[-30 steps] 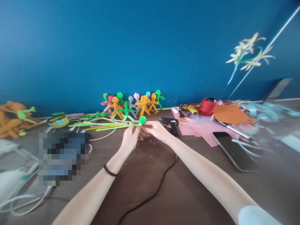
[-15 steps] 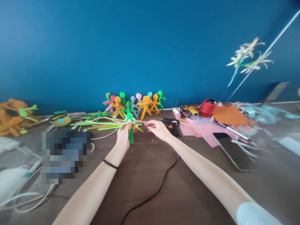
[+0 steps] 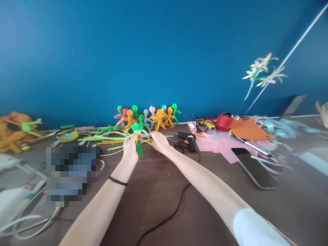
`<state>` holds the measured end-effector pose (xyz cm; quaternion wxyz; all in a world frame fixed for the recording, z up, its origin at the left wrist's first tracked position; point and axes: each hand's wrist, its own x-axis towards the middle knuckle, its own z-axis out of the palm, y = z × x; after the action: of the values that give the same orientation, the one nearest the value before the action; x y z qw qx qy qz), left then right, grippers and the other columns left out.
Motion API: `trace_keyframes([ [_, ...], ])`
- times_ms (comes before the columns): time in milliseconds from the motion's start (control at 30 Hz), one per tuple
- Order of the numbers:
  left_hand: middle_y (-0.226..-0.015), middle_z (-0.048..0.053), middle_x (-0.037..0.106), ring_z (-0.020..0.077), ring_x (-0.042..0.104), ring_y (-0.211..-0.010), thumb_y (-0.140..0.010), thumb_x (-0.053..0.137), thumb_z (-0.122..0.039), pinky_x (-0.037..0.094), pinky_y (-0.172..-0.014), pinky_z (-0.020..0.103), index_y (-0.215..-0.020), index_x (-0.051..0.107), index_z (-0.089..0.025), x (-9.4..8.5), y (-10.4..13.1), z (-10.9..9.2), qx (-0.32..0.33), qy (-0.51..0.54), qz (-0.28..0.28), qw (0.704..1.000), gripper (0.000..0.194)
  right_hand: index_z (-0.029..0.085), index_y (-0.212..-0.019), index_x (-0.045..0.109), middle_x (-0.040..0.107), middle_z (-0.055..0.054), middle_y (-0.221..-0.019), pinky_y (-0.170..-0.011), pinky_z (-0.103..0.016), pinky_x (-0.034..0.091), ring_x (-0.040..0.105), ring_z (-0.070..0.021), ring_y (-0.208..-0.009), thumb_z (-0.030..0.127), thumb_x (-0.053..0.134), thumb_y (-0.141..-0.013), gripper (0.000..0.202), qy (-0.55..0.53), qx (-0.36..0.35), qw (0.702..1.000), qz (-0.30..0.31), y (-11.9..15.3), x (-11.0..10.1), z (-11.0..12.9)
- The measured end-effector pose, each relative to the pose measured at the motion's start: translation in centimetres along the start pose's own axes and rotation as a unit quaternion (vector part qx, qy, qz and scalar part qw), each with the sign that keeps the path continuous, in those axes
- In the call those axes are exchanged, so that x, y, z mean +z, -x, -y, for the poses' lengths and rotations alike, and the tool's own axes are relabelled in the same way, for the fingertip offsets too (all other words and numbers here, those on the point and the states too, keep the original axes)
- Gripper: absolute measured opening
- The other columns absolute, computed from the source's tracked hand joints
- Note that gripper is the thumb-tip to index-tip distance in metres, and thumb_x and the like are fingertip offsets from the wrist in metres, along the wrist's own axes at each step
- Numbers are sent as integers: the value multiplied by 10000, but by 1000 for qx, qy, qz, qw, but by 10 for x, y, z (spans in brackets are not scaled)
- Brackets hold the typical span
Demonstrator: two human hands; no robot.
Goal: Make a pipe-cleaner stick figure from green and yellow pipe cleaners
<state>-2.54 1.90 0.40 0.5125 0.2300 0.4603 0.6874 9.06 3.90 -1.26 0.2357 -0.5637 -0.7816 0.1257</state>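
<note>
My left hand is closed around a green pipe-cleaner figure. The figure's green head sticks out above my thumb, and its green lower part hangs below with a bit of yellow at the middle. Close on its right, my right hand is closed in a pinch beside the figure. What lies between those fingertips is too small to make out. Loose pipe cleaners in light green, pink and yellow lie on the table behind and to the left of my hands.
Several finished pipe-cleaner figures stand along the blue wall. To the right are a glue gun, scissors, a red thread spool, pink paper and a phone. A black cord crosses the table front.
My right hand has moved left, closer to my left hand. The figure in my left hand has shifted slightly left. The scissors beside the glue gun now show.
</note>
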Motion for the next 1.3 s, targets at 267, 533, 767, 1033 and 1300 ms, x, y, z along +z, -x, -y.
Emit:
trace_keyframes([
  [267,-567,8,585,63,505,-427,-732,538,-126,413,-408,171,-634,554,-112,-3,-4,-12,17,3,-25,1000,101,187,-755,536,671,-8,-714,-616,-221,422,601,-118,-654,207,479,-813,84,-127,52,989,-62,12,-51,-26],
  [533,-553,1,574,70,500,-434,-725,539,-124,420,-416,185,-645,552,-117,-1,1,-18,28,-3,10,1000,81,153,-700,539,662,-17,-604,-469,-194,398,511,-72,-410,182,506,-775,87,-164,97,979,80,57,-107,-70],
  [767,-555,1,579,74,499,-431,-687,561,-141,429,-425,193,-652,554,-123,-4,-4,-17,29,-14,7,999,39,160,-660,542,649,-6,-563,-451,-193,367,525,-84,-422,188,531,-741,86,-101,117,980,127,70,-105,-82],
  [1033,-538,-5,574,71,496,-423,-685,558,-136,422,-409,183,-645,553,-122,-5,-7,-16,22,-16,-4,1000,44,183,-693,591,616,4,-519,-540,-218,371,547,-111,-489,261,500,-789,154,-63,44,995,69,41,-63,-38],
  [1300,-557,25,584,86,529,-460,-675,556,-125,476,-483,220,-646,559,-105,-7,-7,-12,-31,-57,15,998,35,176,-808,600,642,-17,-591,-550,-216,417,572,-118,-514,182,439,-776,164,-145,85,985,34,12,-35,-25],
])
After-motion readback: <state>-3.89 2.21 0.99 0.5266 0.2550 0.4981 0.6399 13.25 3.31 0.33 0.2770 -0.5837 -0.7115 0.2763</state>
